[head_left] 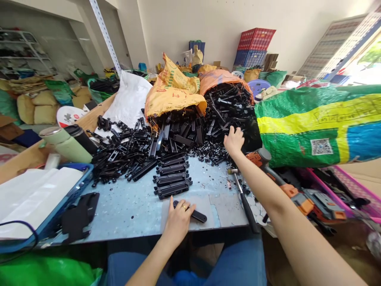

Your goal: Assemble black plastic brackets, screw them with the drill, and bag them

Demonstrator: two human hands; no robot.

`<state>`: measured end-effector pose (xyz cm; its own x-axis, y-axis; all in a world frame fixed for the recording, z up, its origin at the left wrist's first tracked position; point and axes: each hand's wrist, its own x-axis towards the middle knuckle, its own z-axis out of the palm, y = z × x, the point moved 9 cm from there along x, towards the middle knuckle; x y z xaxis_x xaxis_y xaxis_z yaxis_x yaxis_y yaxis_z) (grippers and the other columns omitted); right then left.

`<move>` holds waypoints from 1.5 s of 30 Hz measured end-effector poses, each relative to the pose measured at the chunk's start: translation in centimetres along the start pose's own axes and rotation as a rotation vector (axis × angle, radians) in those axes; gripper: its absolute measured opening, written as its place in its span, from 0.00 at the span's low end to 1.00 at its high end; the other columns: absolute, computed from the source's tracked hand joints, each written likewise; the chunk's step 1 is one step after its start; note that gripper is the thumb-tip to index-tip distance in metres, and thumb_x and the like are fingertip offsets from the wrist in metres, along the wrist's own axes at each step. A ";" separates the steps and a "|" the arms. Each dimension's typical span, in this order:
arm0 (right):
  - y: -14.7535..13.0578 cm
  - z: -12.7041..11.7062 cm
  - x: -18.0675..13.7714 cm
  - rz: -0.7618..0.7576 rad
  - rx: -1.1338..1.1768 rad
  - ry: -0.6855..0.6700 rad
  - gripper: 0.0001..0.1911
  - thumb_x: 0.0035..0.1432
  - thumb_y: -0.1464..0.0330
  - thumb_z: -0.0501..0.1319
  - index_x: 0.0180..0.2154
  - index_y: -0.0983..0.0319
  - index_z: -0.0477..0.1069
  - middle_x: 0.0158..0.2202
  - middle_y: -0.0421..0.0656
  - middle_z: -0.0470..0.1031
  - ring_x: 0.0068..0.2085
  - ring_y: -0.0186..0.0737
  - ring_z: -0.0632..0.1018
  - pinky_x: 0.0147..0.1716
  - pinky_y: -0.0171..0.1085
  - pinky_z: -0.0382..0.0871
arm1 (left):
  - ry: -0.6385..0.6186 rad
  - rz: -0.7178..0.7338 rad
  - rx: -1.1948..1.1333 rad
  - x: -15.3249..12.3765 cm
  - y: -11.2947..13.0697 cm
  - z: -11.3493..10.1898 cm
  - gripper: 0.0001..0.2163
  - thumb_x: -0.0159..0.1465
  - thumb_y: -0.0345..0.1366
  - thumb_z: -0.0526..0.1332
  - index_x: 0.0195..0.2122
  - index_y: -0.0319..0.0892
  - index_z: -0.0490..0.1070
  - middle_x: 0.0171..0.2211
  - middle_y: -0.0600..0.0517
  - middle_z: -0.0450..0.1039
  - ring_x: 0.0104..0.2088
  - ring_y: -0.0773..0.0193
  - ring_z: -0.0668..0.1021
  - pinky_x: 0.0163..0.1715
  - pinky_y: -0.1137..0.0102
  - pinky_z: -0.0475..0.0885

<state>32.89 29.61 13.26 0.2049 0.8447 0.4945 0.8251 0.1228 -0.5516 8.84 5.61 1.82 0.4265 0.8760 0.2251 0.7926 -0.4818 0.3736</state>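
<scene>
My left hand [178,218] is near the table's front edge, its fingers curled over a flat black plastic bar [199,216] with a hole at its end. Stretched forward, my right hand [234,141] has its fingers apart at the edge of the black parts spilling from an orange woven sack [223,78]. Small screws and black pieces [208,153] lie just left of it. Between my hands and the heap, several assembled black bar pieces [172,179] stand in a neat stack of rows.
A hammer [244,202] and an orange-grey power drill [293,192] lie to the right. Black parts [119,153] pile up at the left, below a yellow sack [175,101]. A green-yellow sack [297,127] borders the right. Paper fills a blue tray [85,180]; a green tumbler [67,145] leans behind it.
</scene>
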 end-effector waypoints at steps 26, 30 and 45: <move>-3.6 3.8 -26.2 0.030 0.286 -0.884 0.25 0.55 0.60 0.58 0.53 0.60 0.63 0.37 0.46 0.76 0.33 0.43 0.76 0.34 0.40 0.69 | 0.242 -0.458 -0.990 3.2 -2.0 1.8 0.11 0.61 0.41 0.54 0.38 0.39 0.68 0.30 0.48 0.71 0.31 0.63 0.76 0.34 0.65 0.73; -1.9 3.7 -25.2 -0.043 0.266 -0.873 0.20 0.59 0.61 0.53 0.52 0.59 0.65 0.42 0.47 0.74 0.40 0.44 0.75 0.40 0.40 0.67 | 0.085 -0.104 -0.405 2.8 -0.6 0.0 0.14 0.61 0.38 0.57 0.47 0.43 0.67 0.45 0.45 0.69 0.47 0.55 0.71 0.47 0.59 0.66; -5.9 2.6 -28.4 -0.664 -0.351 -0.992 0.20 0.60 0.52 0.49 0.36 0.60 0.69 0.29 0.45 0.75 0.27 0.42 0.75 0.24 0.34 0.56 | -0.248 -0.008 -0.106 1.9 0.0 1.0 0.27 0.50 0.55 0.61 0.46 0.43 0.64 0.42 0.47 0.69 0.44 0.51 0.70 0.43 0.59 0.65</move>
<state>20.79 6.22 0.71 -0.6660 0.7199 -0.1957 0.7440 0.6600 -0.1042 10.11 7.30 1.39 0.5243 0.8515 -0.0013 0.7520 -0.4623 0.4699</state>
